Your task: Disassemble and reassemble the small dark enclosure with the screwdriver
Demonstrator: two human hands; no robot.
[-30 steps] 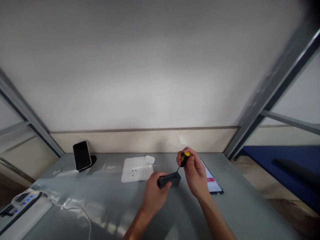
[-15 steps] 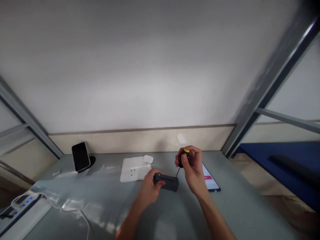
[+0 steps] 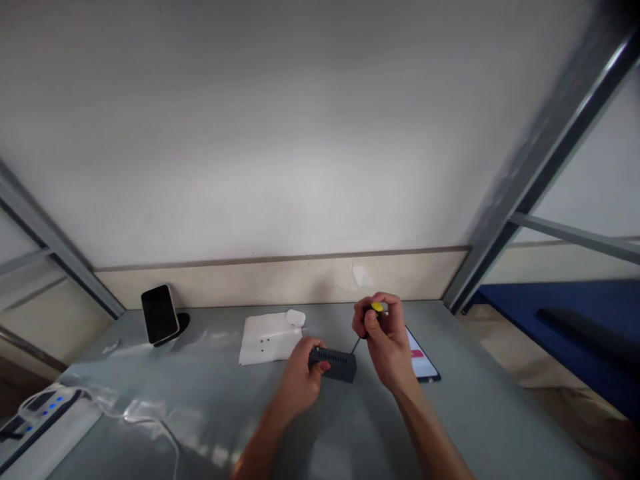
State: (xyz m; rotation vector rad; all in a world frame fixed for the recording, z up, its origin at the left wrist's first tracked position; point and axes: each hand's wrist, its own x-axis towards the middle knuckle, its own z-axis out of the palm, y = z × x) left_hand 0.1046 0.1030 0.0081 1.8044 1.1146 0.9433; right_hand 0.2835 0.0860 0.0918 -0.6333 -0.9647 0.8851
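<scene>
My left hand [image 3: 302, 375] is closed round the left end of a dark grey box-shaped device [image 3: 340, 367] with a row of vent slots along its top. In my right hand [image 3: 387, 340] is a screwdriver [image 3: 377, 309] with a black and yellow handle, gripped between thumb and fingers. Its thin shaft slants down to the right end of the device; I cannot make out exactly where the tip meets it. Left of the device lies white paper [image 3: 250, 343] with several small dark screws [image 3: 265, 345] on it. A small white case [image 3: 295, 318] rests at the paper's far right corner.
A phone or tablet with a lit screen [image 3: 424, 365] lies partly behind my right hand. Another dark-screened phone [image 3: 160, 315] leans on a stand at the back left. A white power strip [image 3: 60, 427] and cable [image 3: 160, 423] occupy the near left. Metal posts [image 3: 500, 220] frame the grey table.
The screwdriver handle has tilted and turned in my right hand, its yellow end now further right and lower. My left hand and the device have hardly moved.
</scene>
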